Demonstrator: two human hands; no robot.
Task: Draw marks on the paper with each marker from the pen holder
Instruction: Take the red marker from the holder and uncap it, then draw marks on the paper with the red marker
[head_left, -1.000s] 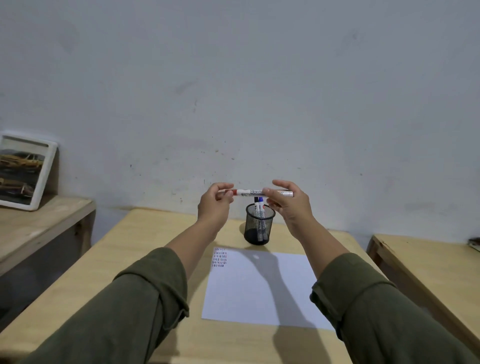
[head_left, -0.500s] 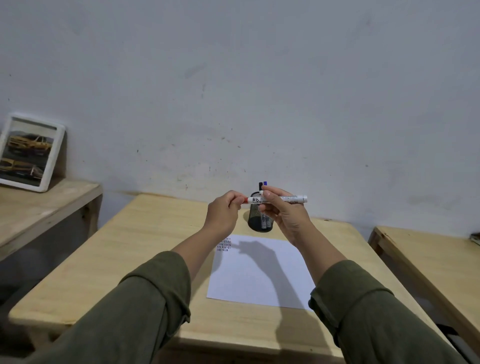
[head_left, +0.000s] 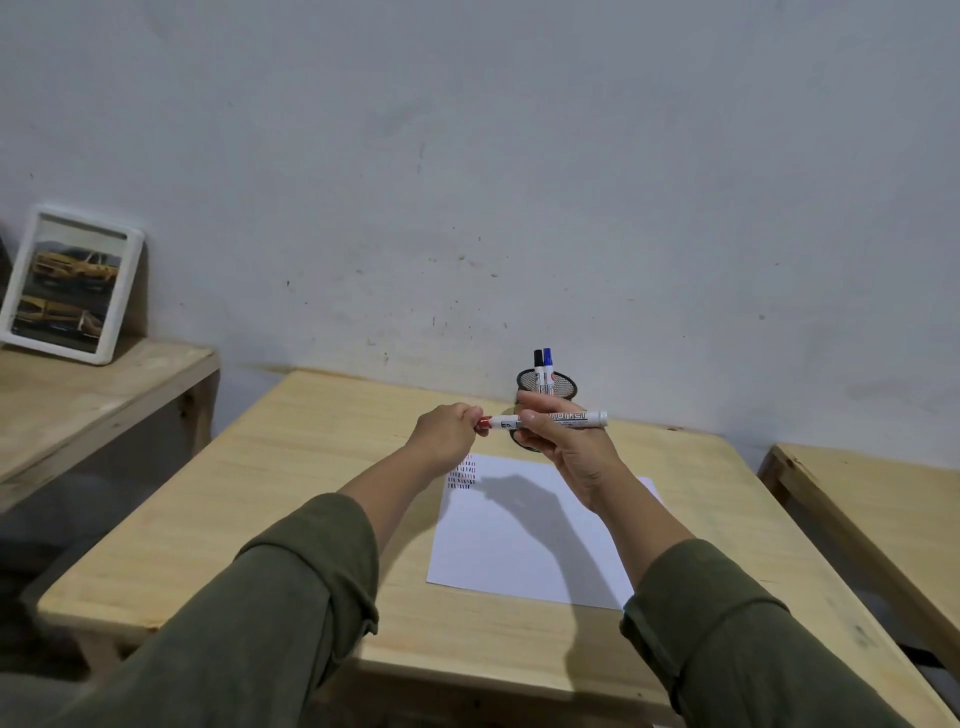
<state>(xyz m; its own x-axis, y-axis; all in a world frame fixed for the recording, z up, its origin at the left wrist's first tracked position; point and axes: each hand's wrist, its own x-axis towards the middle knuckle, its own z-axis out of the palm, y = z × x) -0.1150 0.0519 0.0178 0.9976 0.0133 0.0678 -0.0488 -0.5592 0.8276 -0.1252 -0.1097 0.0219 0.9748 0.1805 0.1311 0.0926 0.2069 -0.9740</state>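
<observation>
I hold a white marker with a red cap level above the table. My right hand grips its barrel and my left hand pinches the red cap at its left end. Behind my hands stands a black mesh pen holder with a black-capped marker and a blue-capped marker upright in it. A white paper lies on the wooden table, with rows of short dark and red marks at its top left corner.
A framed picture of yellow cars leans on the wall on a lower wooden bench to the left. Another wooden table stands to the right. A grey wall is close behind the pen holder.
My view has tilted so the table sits lower and further off. Both hands stay on the marker, which has come down in front of the pen holder.
</observation>
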